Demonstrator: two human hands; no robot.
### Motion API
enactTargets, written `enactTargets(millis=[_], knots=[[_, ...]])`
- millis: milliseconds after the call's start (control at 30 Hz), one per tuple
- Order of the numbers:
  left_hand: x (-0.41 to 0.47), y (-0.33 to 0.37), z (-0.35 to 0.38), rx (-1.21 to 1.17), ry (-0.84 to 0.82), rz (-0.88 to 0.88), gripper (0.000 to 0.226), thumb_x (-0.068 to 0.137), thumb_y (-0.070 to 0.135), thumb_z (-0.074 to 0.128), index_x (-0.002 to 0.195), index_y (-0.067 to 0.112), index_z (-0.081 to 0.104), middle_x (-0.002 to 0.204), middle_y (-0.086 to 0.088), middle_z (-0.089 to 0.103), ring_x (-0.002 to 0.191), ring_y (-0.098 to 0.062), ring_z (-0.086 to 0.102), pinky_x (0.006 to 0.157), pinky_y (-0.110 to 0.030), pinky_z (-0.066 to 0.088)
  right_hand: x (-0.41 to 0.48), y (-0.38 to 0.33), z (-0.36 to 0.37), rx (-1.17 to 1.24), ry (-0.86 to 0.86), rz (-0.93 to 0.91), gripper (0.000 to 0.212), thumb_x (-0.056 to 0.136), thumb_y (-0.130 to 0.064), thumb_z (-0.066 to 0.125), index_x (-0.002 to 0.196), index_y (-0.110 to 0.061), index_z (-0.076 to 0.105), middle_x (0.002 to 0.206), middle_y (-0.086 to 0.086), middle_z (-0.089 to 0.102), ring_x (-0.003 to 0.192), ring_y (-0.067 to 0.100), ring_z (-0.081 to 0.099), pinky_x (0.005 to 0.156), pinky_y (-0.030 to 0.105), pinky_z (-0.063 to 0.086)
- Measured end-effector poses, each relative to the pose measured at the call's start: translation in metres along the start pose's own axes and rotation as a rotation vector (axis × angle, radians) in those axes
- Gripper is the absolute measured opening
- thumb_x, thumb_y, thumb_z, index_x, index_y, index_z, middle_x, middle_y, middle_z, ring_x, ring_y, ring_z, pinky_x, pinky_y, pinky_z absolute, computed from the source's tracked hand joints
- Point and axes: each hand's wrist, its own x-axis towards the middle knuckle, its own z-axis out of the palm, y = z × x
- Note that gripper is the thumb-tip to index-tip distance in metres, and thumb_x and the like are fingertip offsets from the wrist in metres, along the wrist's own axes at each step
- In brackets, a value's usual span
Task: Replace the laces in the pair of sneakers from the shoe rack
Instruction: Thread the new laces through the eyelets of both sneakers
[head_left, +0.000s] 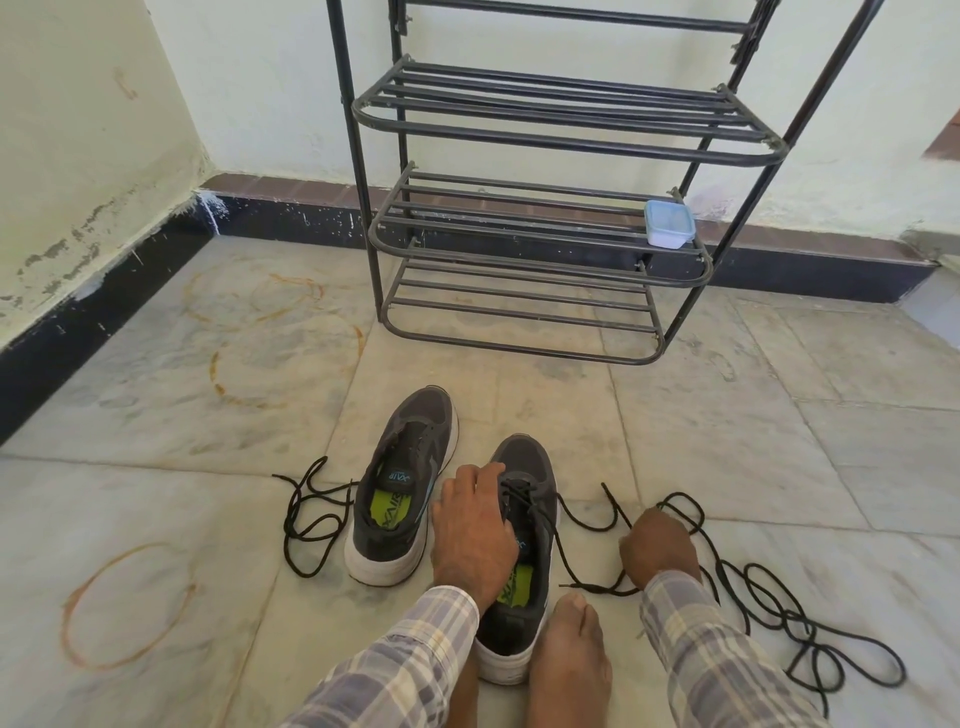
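Observation:
Two dark grey sneakers with white soles stand on the floor. The left sneaker (402, 483) has no lace in it, and a loose black lace (311, 519) lies coiled at its left. My left hand (475, 530) rests over the tongue of the right sneaker (530, 499), fingers on the lace threaded through its front eyelets. My right hand (657, 545) is to the right of that shoe, closed on a black lace strand (587, 519) near the floor. More black lace (779, 613) lies tangled at the right.
A dark metal shoe rack (545, 249) stands against the far wall, with a pale blue lidded plastic box (669, 223) on a lower shelf. My bare foot (569, 654) is beside the right sneaker's heel. Walls meet in a corner at the left.

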Motion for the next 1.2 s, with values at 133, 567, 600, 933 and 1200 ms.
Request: enactTargets(millis=[133,567,600,933,1200], knots=[[0.0,0.0,-0.001,-0.008,-0.002,0.0,0.063,0.092,0.024,0.061,0.146,0.03,0.03,0.144,0.004,0.035,0.135,-0.018,0.033,0.116,-0.035,0.026,0.004,0.004,0.001,0.008,-0.013,0.037,0.038,0.094,-0.033,0.059,0.123,-0.009,0.053,0.132,0.015,0.054,0.121,0.033,0.055,0.094,0.038,0.048],[-0.001,0.0,-0.002,-0.009,-0.018,0.0,0.063,0.092,0.024,0.061,0.146,0.03,0.029,0.144,0.004,0.034,0.135,-0.018,0.032,0.116,-0.034,0.025,0.01,0.012,-0.001,-0.055,0.029,0.049,0.037,0.09,-0.014,0.048,0.126,-0.01,0.054,0.136,0.015,0.053,0.125,0.033,0.052,0.098,0.04,0.049],[-0.001,0.0,-0.002,-0.01,-0.019,0.0,0.063,0.092,0.024,0.061,0.146,0.03,0.029,0.144,0.004,0.034,0.135,-0.018,0.032,0.116,-0.034,0.025,0.011,0.012,0.0,-0.07,0.025,0.051,0.037,0.09,-0.012,0.047,0.126,-0.008,0.053,0.137,0.015,0.052,0.126,0.033,0.051,0.099,0.04,0.048],[-0.003,-0.002,-0.001,-0.114,0.027,-0.039,0.04,0.089,0.023,0.063,0.123,0.029,0.043,0.121,0.008,0.046,0.113,-0.011,0.044,0.102,-0.024,0.04,-0.002,-0.031,-0.034,0.608,0.169,-0.075,0.013,0.096,-0.008,0.046,0.103,-0.012,0.057,0.101,0.019,0.065,0.086,0.031,0.06,0.07,0.033,0.043],[-0.005,-0.011,0.002,-0.256,0.071,-0.078,0.006,0.092,0.027,0.063,0.098,0.025,0.062,0.09,0.011,0.058,0.084,-0.008,0.055,0.073,-0.015,0.039,-0.033,-0.066,-0.053,1.004,-0.131,-0.318,0.014,0.088,-0.002,0.066,0.097,-0.011,0.071,0.084,0.007,0.072,0.07,0.015,0.062,0.059,0.021,0.047]])
